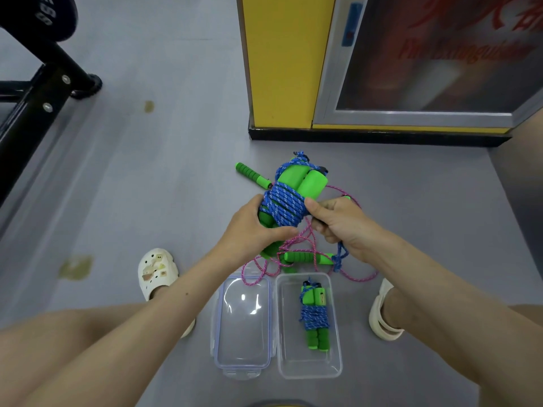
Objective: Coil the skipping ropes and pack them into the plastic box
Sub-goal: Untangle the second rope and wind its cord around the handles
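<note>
Both hands grip it: left hand point(255, 227) and right hand point(338, 223) clutching the blue-wound skipping rope point(289, 198) above the plastic box point(308, 368).

**Surroundings: gym floor corner, non-task items**

- Grey floor point(176, 171): two yellowish stains, a small one point(149, 106) at 11 o'clock and a larger one point(75, 267) at 8 o'clock.
- Black steel equipment frame point(32, 104), bolted, at 10 o'clock; rubber foot point(91, 83) on the floor; black weight plate point(44, 16) above it.
- Yellow pillar point(282, 63) at 12 o'clock, with a black skirting point(382, 138) along its base.
- Fire extinguisher cabinet point(426, 54), 1 o'clock: grey metal frame, glazed door, red lettering.
- White perforated clog point(157, 273), 7 o'clock.
- Cream sandal point(382, 315), 5 o'clock.
</note>
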`<state>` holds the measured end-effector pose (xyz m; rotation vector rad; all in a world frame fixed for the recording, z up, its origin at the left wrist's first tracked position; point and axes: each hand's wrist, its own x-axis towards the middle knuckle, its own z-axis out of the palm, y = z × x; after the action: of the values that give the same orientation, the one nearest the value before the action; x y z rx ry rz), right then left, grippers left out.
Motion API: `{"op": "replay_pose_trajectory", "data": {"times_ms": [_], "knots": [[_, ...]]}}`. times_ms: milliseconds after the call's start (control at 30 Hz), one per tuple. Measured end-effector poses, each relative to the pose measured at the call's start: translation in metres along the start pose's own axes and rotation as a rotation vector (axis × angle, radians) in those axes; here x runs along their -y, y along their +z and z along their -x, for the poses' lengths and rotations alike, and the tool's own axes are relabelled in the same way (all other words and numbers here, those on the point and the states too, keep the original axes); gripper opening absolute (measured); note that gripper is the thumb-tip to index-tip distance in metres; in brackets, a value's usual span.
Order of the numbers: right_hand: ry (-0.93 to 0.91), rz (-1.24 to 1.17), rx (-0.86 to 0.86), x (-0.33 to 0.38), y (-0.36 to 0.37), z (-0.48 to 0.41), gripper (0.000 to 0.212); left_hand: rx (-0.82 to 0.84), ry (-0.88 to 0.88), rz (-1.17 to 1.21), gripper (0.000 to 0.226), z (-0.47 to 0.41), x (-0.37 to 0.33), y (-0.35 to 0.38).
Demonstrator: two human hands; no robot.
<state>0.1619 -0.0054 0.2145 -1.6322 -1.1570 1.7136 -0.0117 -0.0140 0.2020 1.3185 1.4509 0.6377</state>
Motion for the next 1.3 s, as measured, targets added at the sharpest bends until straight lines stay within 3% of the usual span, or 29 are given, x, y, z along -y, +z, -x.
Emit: {"op": "replay_pose_trajectory", "data": {"times_ms": [133, 233, 400, 600, 733, 867, 933, 1067, 1133, 1300], "knots": [[0.128, 0.112, -0.019, -0.008, 0.001, -0.003, 0.038, -0.106, 0.071, -0.509, 0.071, 0.0, 0.007, 0.0], [0.224, 0.126, 0.011, -0.01, 0.004, -0.004, 0.038, -0.176, 0.135, -0.822, 0.064, 0.004, 0.012, 0.006], [0.172, 0.076, 0.094, 0.0, 0.014, 0.001, 0.043, -0.367, 0.319, -1.155, 0.047, 0.007, 0.015, 0.015], [0.181, 0.065, 0.082, 0.001, 0.019, 0.002, 0.048, -0.404, 0.451, -1.323, 0.074, 0.005, 0.026, 0.024], [0.147, 0.139, -0.003, -0.005, 0.018, -0.004, 0.047, -0.349, 0.503, -1.174, 0.077, 0.005, 0.024, 0.022], [0.101, 0.115, -0.028, -0.003, 0.009, -0.007, 0.042, 0.0, 0.144, -0.415, 0.058, 0.004, 0.004, 0.009], [0.088, 0.083, -0.021, -0.001, 0.007, -0.007, 0.044, 0.097, -0.034, -0.032, 0.045, 0.0, -0.001, 0.0], [0.034, -0.023, 0.048, 0.0, 0.008, -0.004, 0.041, 0.232, -0.294, 0.367, 0.04, 0.002, -0.005, -0.005], [0.008, -0.044, 0.085, 0.0, 0.008, -0.002, 0.041, 0.263, -0.326, 0.457, 0.044, 0.005, -0.007, -0.004], [-0.048, -0.06, 0.121, 0.003, 0.007, -0.002, 0.039, 0.122, -0.262, 0.406, 0.049, 0.003, -0.01, -0.005]]}}
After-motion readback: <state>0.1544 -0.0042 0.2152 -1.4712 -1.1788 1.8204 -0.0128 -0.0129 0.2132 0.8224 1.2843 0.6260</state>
